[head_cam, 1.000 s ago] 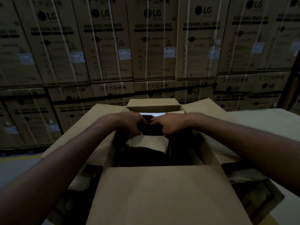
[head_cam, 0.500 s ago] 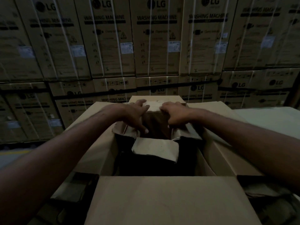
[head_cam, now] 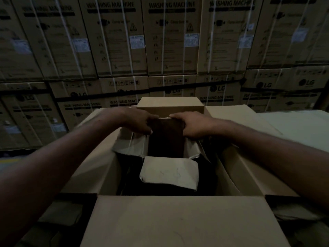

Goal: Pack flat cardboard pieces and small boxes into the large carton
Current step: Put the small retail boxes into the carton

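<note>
Flat cardboard piece (head_cam: 166, 139), dark brown, one item. Head view, the only view, dimly lit.

Location: it stands upright inside the large carton (head_cam: 99, 168), toward the far wall, with its lower edge hidden among the contents.

Hold: the left hand (head_cam: 140, 122) is curled over its top left corner and the right hand (head_cam: 193, 123) over its top right corner. The fingers of each hand are bent and close together, clamping the top edge. The thumbs are hidden behind the panel.

Handling, as judged: light and fairly stiff across its face, but likely to buckle if pushed down against an obstruction. The surface is dry and not slippery. The edges and corners crush easily. The two-corner grip at the top edge suits it, since it keeps the sheet square while it slides down. A one-handed hold would let it twist.

Adjacent contents: a pale folded cardboard piece (head_cam: 169, 172) lies nearly flat in front of the dark panel, in the middle of the carton. Pale cardboard also shows on either side of the panel, and whether it belongs to the same item cannot be told. The rest of the interior is too dark to read.

Small box (head_cam: 170, 104): closed, at the far rim of the carton, just behind the hands. Likely light and rigid, best taken by its two opposite sides.

Surroundings: strapped washing-machine cartons (head_cam: 170, 41) stacked behind.
</note>
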Tool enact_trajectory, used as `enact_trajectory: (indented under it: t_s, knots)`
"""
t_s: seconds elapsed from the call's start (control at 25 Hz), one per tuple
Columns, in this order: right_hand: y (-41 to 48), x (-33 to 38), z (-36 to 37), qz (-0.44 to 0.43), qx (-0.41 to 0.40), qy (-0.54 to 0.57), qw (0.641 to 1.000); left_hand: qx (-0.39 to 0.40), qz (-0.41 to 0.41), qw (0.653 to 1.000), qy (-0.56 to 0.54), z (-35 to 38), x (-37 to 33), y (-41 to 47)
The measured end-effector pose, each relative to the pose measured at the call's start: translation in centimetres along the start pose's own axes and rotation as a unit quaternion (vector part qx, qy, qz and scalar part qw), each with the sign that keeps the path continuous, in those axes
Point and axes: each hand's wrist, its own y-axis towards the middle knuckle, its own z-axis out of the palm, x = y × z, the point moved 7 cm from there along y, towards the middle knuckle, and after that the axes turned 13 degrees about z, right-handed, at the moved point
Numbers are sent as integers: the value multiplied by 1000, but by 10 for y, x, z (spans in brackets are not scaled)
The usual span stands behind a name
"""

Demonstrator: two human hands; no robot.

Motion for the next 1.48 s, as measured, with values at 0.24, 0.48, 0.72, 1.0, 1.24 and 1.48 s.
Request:
enact_trajectory:
  t_s: [0.24,0.48,0.72,1.0,1.24,1.48]
  knots:
    - [0,-2,-5,20,11,25,999,-8,26,993,-111,-4,-9,-5]
    - [-13,-9,-5,36,-11,5,999,-2,25,989,-147,5,-24,-15]
    - [-41,-7,2,3,-76,-87,993,18,23,986,-164,14,-26,-34]
    - [-43,-9,3,2,-118,-95,988,15,30,999,-34,20,-33,-32]
    - [-41,-17,6,-2,-109,-57,992,-37,56,997,-34,41,-30,-23]
    - [-37,-18,7,-1,-108,-47,993,-58,52,996,-43,44,-25,-22]
